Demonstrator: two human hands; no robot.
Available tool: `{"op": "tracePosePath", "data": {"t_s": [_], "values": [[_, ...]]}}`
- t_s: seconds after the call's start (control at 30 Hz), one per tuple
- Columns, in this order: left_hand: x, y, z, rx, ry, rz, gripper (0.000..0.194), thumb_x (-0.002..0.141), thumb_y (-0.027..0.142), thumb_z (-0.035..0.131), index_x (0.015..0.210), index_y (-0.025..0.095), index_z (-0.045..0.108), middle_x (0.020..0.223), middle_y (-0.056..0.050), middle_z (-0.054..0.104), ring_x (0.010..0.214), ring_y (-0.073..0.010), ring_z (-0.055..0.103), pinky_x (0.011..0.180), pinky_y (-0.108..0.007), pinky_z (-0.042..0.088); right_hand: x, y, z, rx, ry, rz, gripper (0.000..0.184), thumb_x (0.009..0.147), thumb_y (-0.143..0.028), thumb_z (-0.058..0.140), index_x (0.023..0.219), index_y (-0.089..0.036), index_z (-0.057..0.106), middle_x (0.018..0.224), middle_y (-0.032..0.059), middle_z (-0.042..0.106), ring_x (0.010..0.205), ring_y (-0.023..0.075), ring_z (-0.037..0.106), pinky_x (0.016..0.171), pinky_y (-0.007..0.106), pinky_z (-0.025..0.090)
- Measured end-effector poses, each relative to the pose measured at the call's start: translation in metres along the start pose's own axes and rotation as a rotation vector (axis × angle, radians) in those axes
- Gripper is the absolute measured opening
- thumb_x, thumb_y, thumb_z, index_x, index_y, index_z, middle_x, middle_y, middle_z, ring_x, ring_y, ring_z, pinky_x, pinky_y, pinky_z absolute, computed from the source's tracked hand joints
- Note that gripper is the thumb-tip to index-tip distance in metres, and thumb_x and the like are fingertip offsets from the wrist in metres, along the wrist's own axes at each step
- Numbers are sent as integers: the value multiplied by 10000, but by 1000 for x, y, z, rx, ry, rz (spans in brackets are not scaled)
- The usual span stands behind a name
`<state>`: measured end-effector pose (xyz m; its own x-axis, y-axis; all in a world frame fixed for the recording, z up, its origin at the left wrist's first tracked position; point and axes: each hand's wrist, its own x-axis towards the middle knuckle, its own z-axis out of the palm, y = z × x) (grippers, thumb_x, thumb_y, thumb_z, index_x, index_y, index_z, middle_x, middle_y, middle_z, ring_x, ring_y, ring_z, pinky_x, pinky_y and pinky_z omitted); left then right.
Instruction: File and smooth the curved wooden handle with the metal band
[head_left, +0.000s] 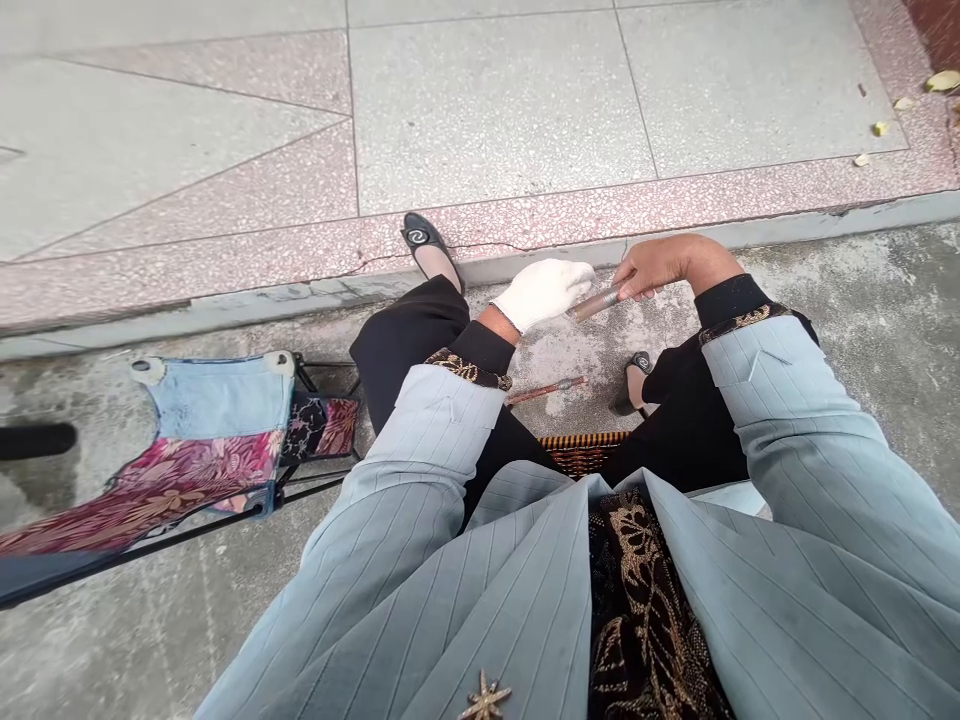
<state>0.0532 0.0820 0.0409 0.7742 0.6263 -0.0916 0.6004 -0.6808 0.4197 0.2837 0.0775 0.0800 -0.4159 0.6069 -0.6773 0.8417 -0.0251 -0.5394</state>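
Note:
I sit with my knees apart over a concrete floor. My left hand wears a white glove and is closed around the far end of a thin metal rod. My bare right hand pinches the same rod from the right. Both hands hover above the ground between my knees. A second thin reddish rod lies on the concrete below them, near white dust.
A folding stool with patchwork fabric seat stands at my left. A woven stool edge shows under me. My black shoes rest near a raised tiled step. Dry leaves lie at top right.

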Motion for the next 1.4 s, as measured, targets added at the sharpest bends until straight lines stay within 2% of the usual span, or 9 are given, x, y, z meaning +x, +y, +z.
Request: {"op": "tracePosePath", "data": {"t_s": [0.13, 0.33, 0.57, 0.67, 0.9, 1.03, 1.17, 1.3, 1.4], "values": [[0, -10, -6, -143, 34, 23, 299, 940, 264, 458, 1054, 168, 717, 968, -59, 726, 910, -215, 656, 848, -316, 463, -8, -2, -3, 13, -92, -77, 327, 710, -517, 853, 808, -210, 800, 651, -15, 666, 616, 117, 563, 670, 273, 428], [1, -14, -6, -428, 82, 52, 270, 919, 275, 475, 974, 141, 703, 924, -46, 705, 858, -181, 623, 851, -313, 471, -27, -8, -7, 197, -42, -130, 380, 666, -491, 883, 928, -222, 821, 675, -41, 674, 615, 99, 563, 682, 258, 448], [8, -3, 19, -828, 125, -48, 217, 934, 355, 567, 844, 161, 605, 753, -27, 623, 650, -123, 523, 663, -272, 439, -43, -17, -8, 352, 206, -237, 375, 787, -487, 811, 1002, -180, 806, 726, 1, 691, 688, 125, 575, 682, 260, 454], [4, 6, 21, -904, 53, -14, 245, 960, 364, 544, 821, 168, 590, 657, 6, 542, 563, -98, 437, 590, -251, 381, -40, -17, -8, 430, 278, -233, 326, 789, -459, 811, 943, -172, 797, 743, 15, 696, 679, 132, 563, 664, 269, 454], [4, 10, 20, -946, 64, 40, 230, 940, 352, 529, 818, 166, 587, 742, -13, 593, 552, -80, 412, 573, -243, 361, -32, -16, 0, 478, 436, -196, 304, 817, -474, 771, 905, -183, 777, 744, 31, 701, 642, 138, 561, 633, 288, 461], [4, 9, 22, -896, 122, 24, 239, 946, 348, 496, 830, 164, 595, 632, 22, 508, 537, -90, 411, 566, -245, 347, -26, -13, -1, 442, 508, -163, 331, 858, -498, 732, 902, -172, 767, 682, 30, 664, 617, 136, 551, 622, 291, 460], [0, 10, 18, -817, 70, -6, 263, 952, 340, 460, 850, 153, 614, 615, 16, 529, 536, -104, 434, 575, -256, 363, -15, -4, -5, 356, 555, -67, 391, 855, -512, 743, 1014, -156, 779, 680, 38, 662, 598, 139, 552, 623, 304, 462], [-2, 7, 12, -556, 53, -12, 275, 927, 319, 462, 859, 140, 660, 759, -31, 649, 697, -150, 564, 702, -281, 436, -9, 5, -10, 149, 447, 68, 485, 844, -471, 771, 1214, -157, 757, 743, 50, 691, 617, 148, 583, 652, 310, 469], [-2, 3, 6, -400, 63, -3, 282, 925, 306, 460, 909, 142, 689, 828, -39, 682, 795, -176, 604, 785, -295, 453, -9, 9, -12, -6, 239, 117, 489, 863, -470, 748, 1261, -185, 753, 787, 48, 709, 661, 157, 611, 681, 309, 463]]}}
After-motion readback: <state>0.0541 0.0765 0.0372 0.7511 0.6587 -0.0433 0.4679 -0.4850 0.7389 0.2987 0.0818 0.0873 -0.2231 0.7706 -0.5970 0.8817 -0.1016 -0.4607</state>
